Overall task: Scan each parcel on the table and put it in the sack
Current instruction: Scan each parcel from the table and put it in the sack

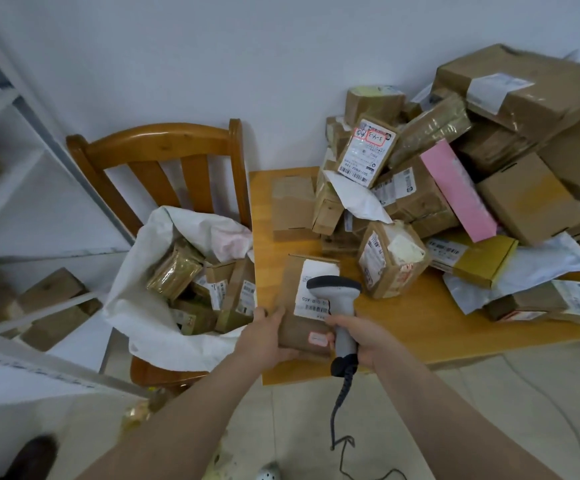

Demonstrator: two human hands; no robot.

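Left hand (264, 336) fingers gripping brown parcel (307, 306) near edge, right hand (361, 341) clenched round scanner (339, 306) handle, head over label.

Small parcel-sorting room, makeshift, likely a courier pickup point. Wooden counter (403, 327) against a plain white wall (177, 57). Taped cardboard parcels (455, 161) with barcode labels heaped at 1 to 3 o'clock. White woven sack (150, 306) of parcels on a wooden dining chair (157, 147) at 10 o'clock. Metal shelving (22, 109) at 9 o'clock holds more boxes. Tiled floor (455, 410). Corded handheld scanner (340, 306) in use.
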